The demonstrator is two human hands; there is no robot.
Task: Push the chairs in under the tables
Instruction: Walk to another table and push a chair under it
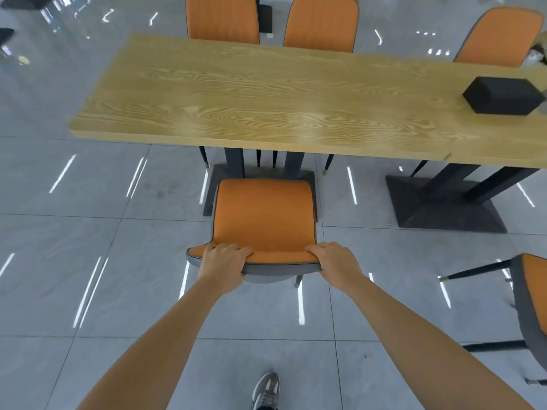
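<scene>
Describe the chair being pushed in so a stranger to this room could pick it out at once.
Start at the long wooden table that crosses the view. On its near side, in front of the left pedestal base, stands one orange chair. Unlike the other orange chairs, its backrest top is gripped by the left hand and the right hand.

An orange chair (263, 214) with a grey back stands on the floor in front of a long wooden table (251, 93), and its seat is not under the table top. Three more orange chairs (222, 19) sit close in on the far side of the table. Another orange chair (532, 297) stands away from the table at the right edge.
</scene>
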